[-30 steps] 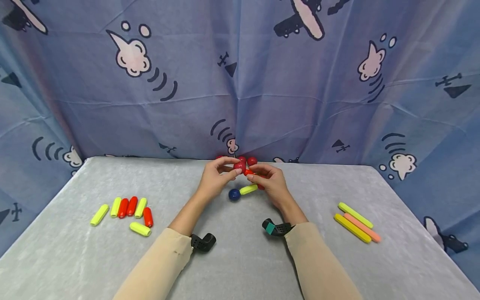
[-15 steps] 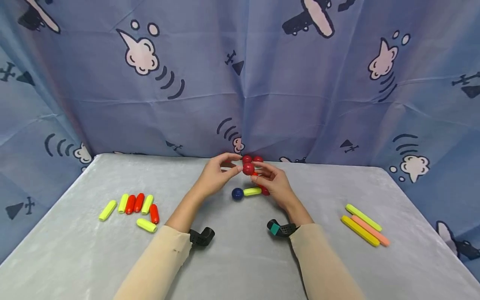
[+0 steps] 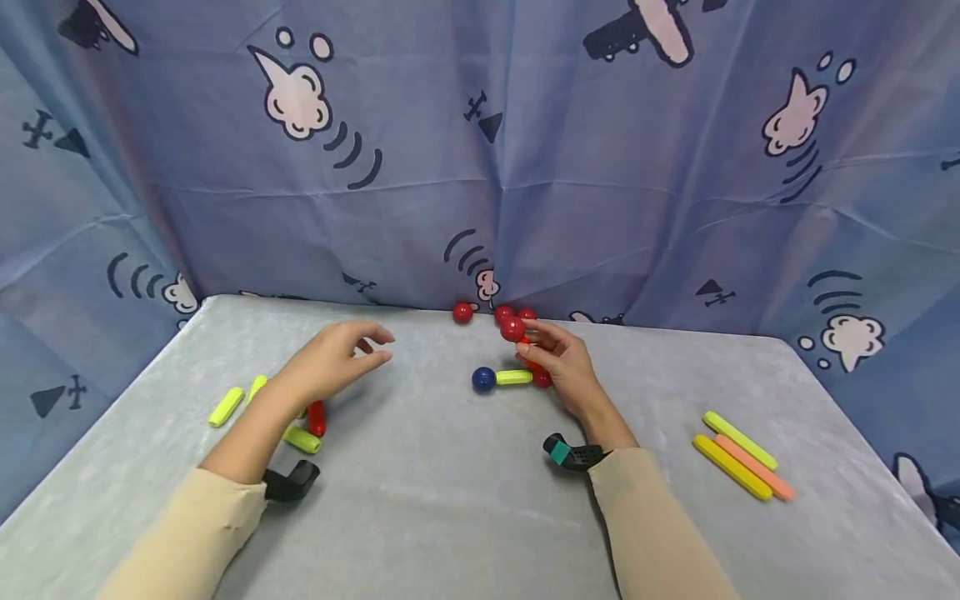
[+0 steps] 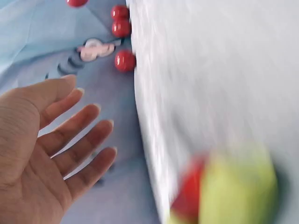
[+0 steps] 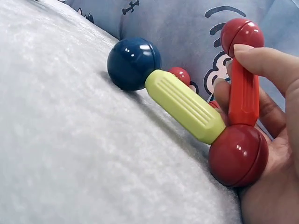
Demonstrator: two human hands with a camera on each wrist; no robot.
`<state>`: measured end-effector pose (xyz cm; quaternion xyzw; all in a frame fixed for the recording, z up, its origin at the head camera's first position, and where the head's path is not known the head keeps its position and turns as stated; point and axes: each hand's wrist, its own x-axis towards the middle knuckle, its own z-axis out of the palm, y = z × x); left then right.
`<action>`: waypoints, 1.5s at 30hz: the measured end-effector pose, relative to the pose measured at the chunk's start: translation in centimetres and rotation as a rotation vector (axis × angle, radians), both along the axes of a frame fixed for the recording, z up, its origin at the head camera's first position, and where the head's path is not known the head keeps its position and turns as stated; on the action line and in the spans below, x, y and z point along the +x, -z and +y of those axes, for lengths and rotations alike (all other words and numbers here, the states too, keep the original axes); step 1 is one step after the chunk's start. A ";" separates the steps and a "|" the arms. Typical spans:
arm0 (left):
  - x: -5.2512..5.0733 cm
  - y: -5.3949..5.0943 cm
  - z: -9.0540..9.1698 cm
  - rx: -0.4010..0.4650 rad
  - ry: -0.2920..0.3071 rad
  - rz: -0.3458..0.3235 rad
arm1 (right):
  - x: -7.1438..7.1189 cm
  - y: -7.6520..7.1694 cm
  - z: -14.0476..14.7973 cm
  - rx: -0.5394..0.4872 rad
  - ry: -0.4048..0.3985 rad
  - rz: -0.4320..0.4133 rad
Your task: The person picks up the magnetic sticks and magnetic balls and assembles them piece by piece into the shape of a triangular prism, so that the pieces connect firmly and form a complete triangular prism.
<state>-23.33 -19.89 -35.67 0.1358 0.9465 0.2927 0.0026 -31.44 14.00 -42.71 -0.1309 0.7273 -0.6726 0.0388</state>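
Note:
My right hand (image 3: pixel 566 371) pinches a red rod (image 5: pixel 244 93) between thumb and fingers. A red ball (image 3: pixel 512 328) caps that rod's upper end, and a second red ball (image 5: pixel 238 156) joins its lower end to a yellow-green rod (image 5: pixel 184 106). At that rod's far tip sits a dark blue ball (image 5: pixel 133 63). Away to the left, my left hand (image 3: pixel 333 362) hovers with relaxed, spread fingers and holds nothing. Beneath its forearm lie loose short rods, such as a red one (image 3: pixel 316 418) and a yellow-green one (image 3: pixel 302 439), partly hidden.
Loose red balls, one of them (image 3: pixel 462 312) standing apart, lie along the table's back edge by the patterned curtain (image 3: pixel 420 208). Three longer sticks, including a yellow one (image 3: pixel 731 467), lie on the right of the grey-white tabletop (image 3: pixel 450 500).
My left hand has let go of the upper red ball and moved left toward the loose rods. The right hand keeps its grip on the joined piece. The head view has shifted slightly.

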 end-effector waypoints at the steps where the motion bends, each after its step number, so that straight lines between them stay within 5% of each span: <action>1: 0.6 -0.1 -0.9 -0.021 0.006 -0.003 | 0.0 0.0 0.0 0.000 0.000 -0.002; 5: 3.3 -0.4 -3.9 -0.055 0.059 -0.024 | -0.2 0.1 0.3 -0.008 0.008 -0.013; 9: 5.7 0.1 -6.0 0.007 0.143 -0.080 | -0.3 0.1 0.4 -0.014 0.005 -0.027; 15: 6.9 1.4 -7.4 0.014 0.191 -0.172 | -0.4 -0.1 0.4 -0.012 0.001 -0.014; 21: 6.2 2.2 -6.8 -0.062 0.189 -0.138 | -0.6 -0.3 0.3 -0.004 -0.013 -0.027; 28: 5.1 1.8 -5.8 -0.114 0.184 -0.078 | -0.3 -0.4 0.1 -0.021 -0.010 -0.038; 34: 3.2 0.3 -3.6 -0.003 0.183 -0.097 | -0.4 -0.6 0.1 -0.028 -0.018 -0.031; 40: 0.7 -1.3 0.8 0.170 0.087 -0.097 | -0.4 -0.6 0.3 -0.021 -0.002 -0.036; 45: -1.2 -1.2 4.6 0.296 -0.007 -0.030 | -0.1 -0.3 0.2 -0.023 -0.011 -0.058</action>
